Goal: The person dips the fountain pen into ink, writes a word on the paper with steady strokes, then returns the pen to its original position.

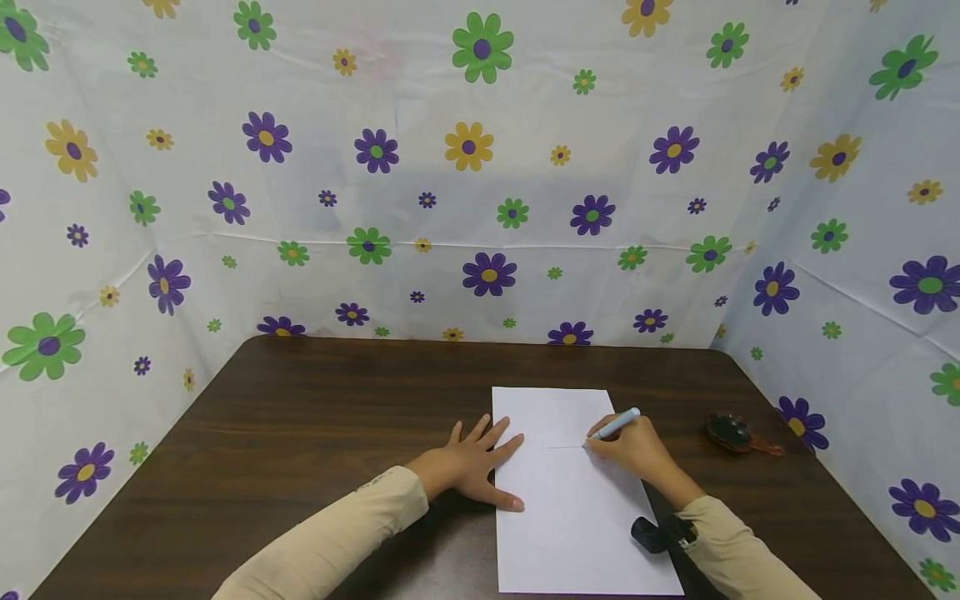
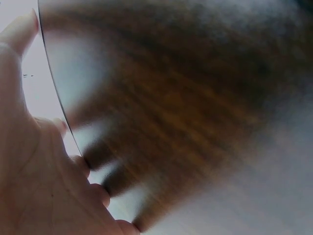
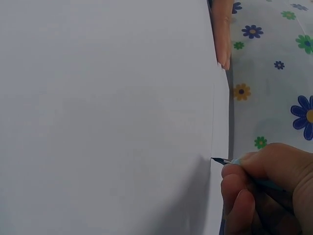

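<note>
A white sheet of paper (image 1: 562,533) lies lengthwise on the dark wooden table. My right hand (image 1: 637,450) pinches a light blue pen (image 1: 617,422), its dark tip touching the paper in the right wrist view. A thin, straight line (image 1: 564,447) runs sideways across the upper part of the sheet and ends at the pen tip. With fingers spread, my left hand (image 1: 472,465) rests across the paper's left edge, fingertips and thumb on the sheet. In the left wrist view, its palm (image 2: 44,181) shows beside the shiny tabletop.
To the right on the brown table (image 1: 337,417) lies a small dark, rounded object (image 1: 729,432) with a reddish-brown end. A black wrist-worn device (image 1: 651,535) overlaps the paper's lower right. Flower-printed white cloth (image 1: 420,100) hangs behind and along both sides.
</note>
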A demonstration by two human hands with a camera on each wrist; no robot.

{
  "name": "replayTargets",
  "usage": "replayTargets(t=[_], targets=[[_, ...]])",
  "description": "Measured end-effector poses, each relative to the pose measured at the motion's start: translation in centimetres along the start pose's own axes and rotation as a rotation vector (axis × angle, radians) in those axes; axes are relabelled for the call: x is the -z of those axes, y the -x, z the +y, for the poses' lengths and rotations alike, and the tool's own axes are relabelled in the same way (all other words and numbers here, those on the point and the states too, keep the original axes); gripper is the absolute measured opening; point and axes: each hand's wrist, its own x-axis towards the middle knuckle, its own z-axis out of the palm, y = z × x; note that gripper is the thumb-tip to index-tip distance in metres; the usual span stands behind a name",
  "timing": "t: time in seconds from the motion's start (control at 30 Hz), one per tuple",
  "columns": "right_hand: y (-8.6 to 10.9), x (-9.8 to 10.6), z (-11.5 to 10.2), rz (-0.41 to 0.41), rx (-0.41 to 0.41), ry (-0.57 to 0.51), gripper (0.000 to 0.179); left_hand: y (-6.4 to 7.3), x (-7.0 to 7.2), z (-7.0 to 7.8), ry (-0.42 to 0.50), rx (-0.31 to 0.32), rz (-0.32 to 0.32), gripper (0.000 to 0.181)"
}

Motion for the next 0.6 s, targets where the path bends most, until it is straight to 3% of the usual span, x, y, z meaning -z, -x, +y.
replayTargets(t=[0.23,0.6], targets=[[0.25,0.24,0.2,-0.005,-0.06,-0.005,0.007,-0.44,-0.32,-0.31,-0.003,-0.005,0.0,0.099],[0.39,0.62,0.33,-0.003,-0.069,0.003,0.008,-0.37,-0.35,-0.33,-0.001,0.003,-0.002,0.099]])
